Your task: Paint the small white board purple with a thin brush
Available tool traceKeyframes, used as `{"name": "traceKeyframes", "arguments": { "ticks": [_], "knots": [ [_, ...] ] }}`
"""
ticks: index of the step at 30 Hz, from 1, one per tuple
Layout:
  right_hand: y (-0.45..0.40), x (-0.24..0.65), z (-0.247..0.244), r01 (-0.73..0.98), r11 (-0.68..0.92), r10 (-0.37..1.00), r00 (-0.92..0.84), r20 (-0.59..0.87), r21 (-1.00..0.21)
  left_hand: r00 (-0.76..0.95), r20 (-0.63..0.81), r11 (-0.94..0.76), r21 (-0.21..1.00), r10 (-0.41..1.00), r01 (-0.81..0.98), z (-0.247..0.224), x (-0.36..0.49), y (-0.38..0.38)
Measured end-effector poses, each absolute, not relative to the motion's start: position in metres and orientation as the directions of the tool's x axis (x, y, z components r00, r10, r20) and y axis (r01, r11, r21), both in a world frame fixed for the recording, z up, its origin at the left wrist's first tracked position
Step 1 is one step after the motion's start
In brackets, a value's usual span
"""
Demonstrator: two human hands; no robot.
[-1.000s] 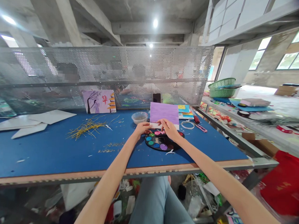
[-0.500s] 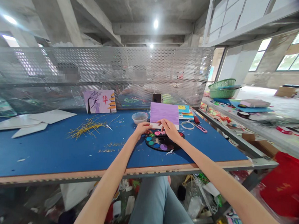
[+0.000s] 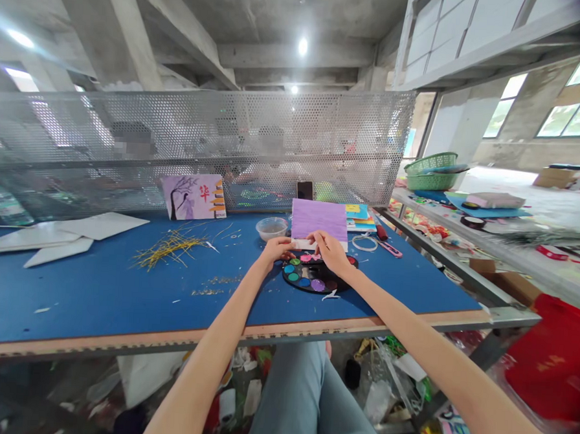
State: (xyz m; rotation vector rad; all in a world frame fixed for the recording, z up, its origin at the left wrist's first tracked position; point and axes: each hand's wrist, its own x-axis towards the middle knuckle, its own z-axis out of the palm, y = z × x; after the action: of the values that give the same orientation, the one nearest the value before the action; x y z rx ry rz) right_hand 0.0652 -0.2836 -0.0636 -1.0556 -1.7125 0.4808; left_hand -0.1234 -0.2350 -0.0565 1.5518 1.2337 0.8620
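A purple-painted sheet (image 3: 319, 220) with a white strip along its lower edge lies on the blue table. At that edge, on the left, my left hand (image 3: 277, 249) has its fingers pressed together; what they hold is too small to tell. My right hand (image 3: 328, 250) is over the lower middle of the sheet, its fingers bent and closed on something I cannot make out. Beneath and between both hands is a black palette (image 3: 286, 283) with round paint wells. A clear bowl of water (image 3: 271, 227) stands just beyond my left hand.
Yellow stems (image 3: 169, 249) and white boards (image 3: 50, 235) lie to the left. A painted card (image 3: 194, 197) and a phone (image 3: 305, 190) lean near the perforated screen (image 3: 255, 131). A pink cutter (image 3: 390, 249) lies right. Blurred people are behind the screen.
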Motion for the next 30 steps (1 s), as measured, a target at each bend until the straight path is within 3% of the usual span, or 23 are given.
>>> {"name": "traceKeyframes", "arguments": {
  "ticks": [30],
  "knots": [
    [-0.295,0.067,-0.057,0.537,0.511,0.81,-0.038,0.586,-0.671,0.239,-0.027,-0.044,0.956,0.971,0.289,-0.057,-0.124,-0.235]
  ]
}}
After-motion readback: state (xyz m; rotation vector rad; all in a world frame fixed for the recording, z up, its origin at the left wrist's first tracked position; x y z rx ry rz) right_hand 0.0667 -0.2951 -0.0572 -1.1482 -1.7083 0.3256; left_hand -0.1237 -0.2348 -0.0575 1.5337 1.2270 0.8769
